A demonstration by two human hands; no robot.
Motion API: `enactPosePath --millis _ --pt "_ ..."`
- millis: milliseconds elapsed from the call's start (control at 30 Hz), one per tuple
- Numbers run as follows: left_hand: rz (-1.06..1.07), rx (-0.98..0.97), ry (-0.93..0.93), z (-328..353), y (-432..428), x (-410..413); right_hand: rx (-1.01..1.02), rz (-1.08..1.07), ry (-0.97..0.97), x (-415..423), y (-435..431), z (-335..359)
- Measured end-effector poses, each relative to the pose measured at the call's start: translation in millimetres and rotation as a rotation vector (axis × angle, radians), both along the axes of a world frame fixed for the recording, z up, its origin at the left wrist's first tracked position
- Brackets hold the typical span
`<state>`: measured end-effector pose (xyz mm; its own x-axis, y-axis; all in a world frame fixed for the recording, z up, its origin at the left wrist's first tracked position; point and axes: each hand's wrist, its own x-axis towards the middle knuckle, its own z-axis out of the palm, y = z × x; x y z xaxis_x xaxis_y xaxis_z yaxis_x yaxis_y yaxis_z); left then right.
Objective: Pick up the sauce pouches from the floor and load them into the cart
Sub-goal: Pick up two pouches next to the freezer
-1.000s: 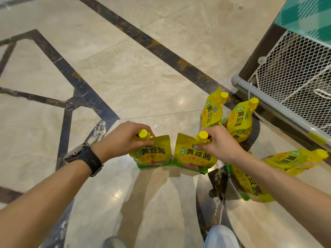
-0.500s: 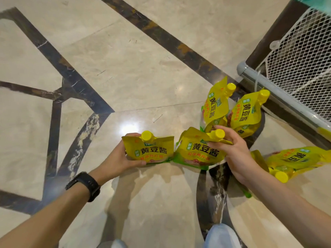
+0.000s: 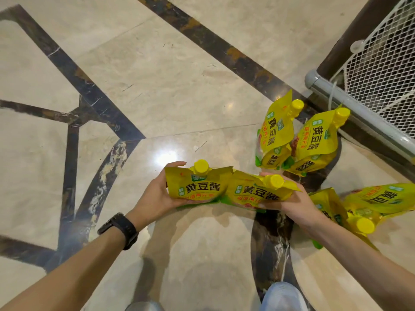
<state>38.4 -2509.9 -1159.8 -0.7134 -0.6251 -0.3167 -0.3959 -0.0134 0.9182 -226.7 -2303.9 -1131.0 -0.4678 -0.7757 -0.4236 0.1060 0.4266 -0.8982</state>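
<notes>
Left hand [image 3: 157, 194] grips one yellow sauce pouch [image 3: 197, 185], right hand [image 3: 289, 203] grips a second pouch [image 3: 256, 194], both lifted off the floor [image 3: 157, 86], edges touching. Four more pouches: two upright [image 3: 298, 135] beside the cart [image 3: 381, 63], two lying [image 3: 368, 205] by the right forearm.

The cart [image 3: 381, 70] runs off the right and top edges, so its inside stays unseen. The right forearm covers part of the pouch by the wrist [image 3: 330, 205]. The far-right pouch [image 3: 381, 197] is cut by the frame. Both shoes [image 3: 283, 297] are cropped at the bottom.
</notes>
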Motion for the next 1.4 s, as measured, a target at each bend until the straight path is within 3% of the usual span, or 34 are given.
enactPosePath --millis 300,533,633,700,867,1033,1200,1400 --pt "0.064 0.119 -0.048 7 -10 -5 0.095 0.046 -0.037 0 -6 5" --pt "0.049 0.405 -0.188 3 -6 15 0.130 0.016 -0.009 -1 -17 14" --pt "0.148 0.418 -0.255 -7 3 19 0.147 -0.020 0.017 -4 -20 21" --pt "0.156 0.382 -0.273 -6 8 15 0.157 0.066 0.024 -6 -23 22" --pt "0.152 0.280 -0.310 -4 18 9 0.212 0.138 -0.151 2 -31 8" --pt "0.187 0.301 -0.282 -10 21 12 0.237 -0.022 -0.409 23 -25 -18" --pt "0.261 0.371 -0.275 -9 17 6 0.249 -0.093 -0.487 27 -21 -28" --pt "0.163 0.492 -0.275 -12 13 8 0.246 -0.149 -0.547 35 -8 -36"
